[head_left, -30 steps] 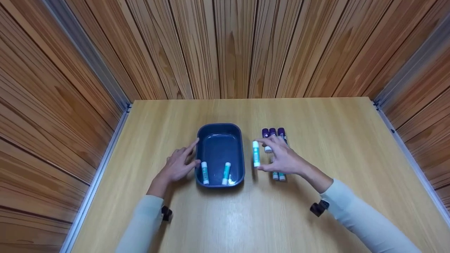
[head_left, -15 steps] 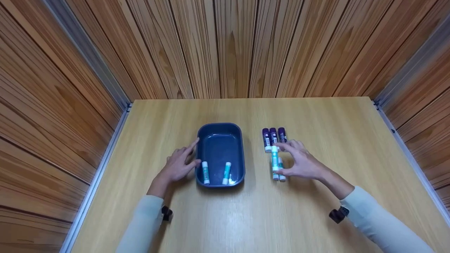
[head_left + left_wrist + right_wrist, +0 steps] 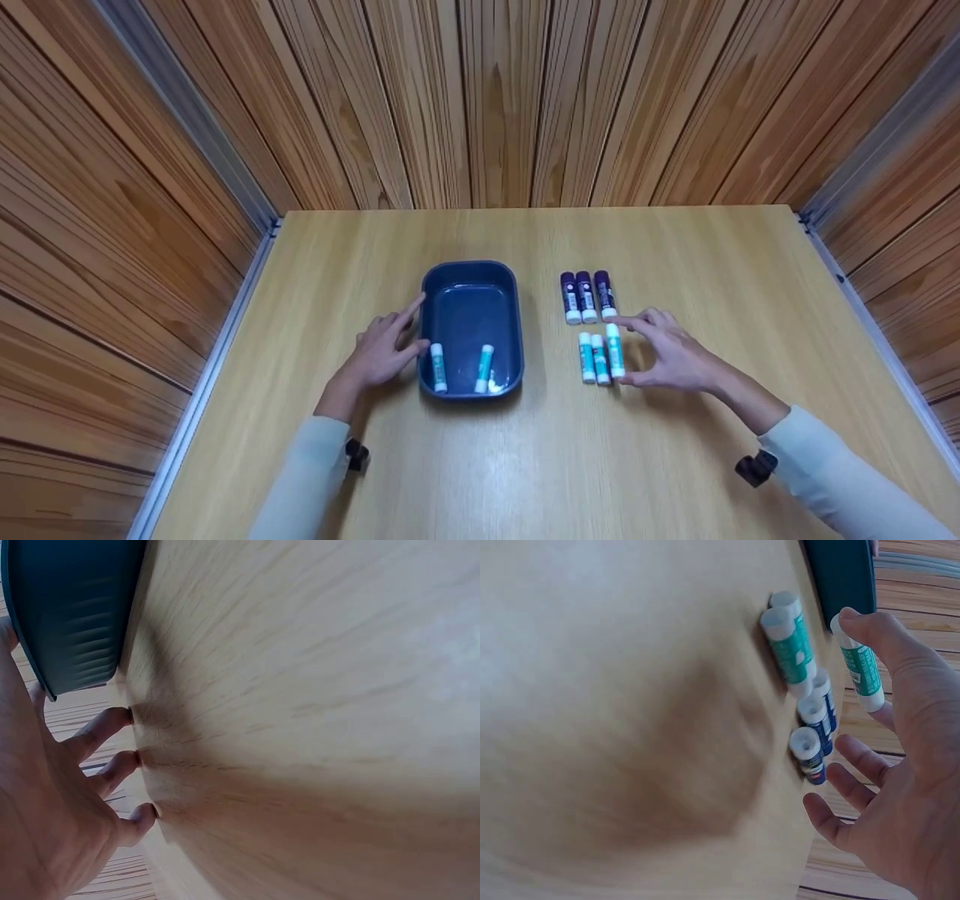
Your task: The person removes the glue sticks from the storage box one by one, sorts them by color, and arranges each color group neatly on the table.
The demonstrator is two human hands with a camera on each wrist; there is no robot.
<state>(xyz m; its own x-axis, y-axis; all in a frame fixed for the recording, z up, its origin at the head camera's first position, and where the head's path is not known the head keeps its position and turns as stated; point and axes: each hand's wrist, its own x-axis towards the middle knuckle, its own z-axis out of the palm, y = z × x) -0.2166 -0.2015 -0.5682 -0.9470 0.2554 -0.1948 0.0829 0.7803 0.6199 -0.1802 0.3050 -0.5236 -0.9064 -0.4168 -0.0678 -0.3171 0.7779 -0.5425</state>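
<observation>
My right hand (image 3: 671, 360) pinches a green-and-white glue stick (image 3: 615, 351) between thumb and index finger, one at each end. In the right wrist view that glue stick (image 3: 861, 667) is held above the table, the other fingers spread. Just left of it in the head view lie two more green glue sticks (image 3: 593, 359), side by side. Behind them is a row of three purple glue sticks (image 3: 586, 297), the right one slightly apart. My left hand (image 3: 384, 350) touches the dark blue tray (image 3: 517, 322) at its left rim; its other fingertips (image 3: 120, 717) rest on the table.
Inside the tray, near its front, two green glue sticks lie apart, one at the left (image 3: 439, 368) and one at the right (image 3: 484, 369). Wood-panelled walls (image 3: 495, 105) with metal corner rails enclose the light wooden table (image 3: 480, 472).
The right hand has carried its green glue stick rightward from beside the tray, over the two on the table, to their right side. The left hand and tray stay put.
</observation>
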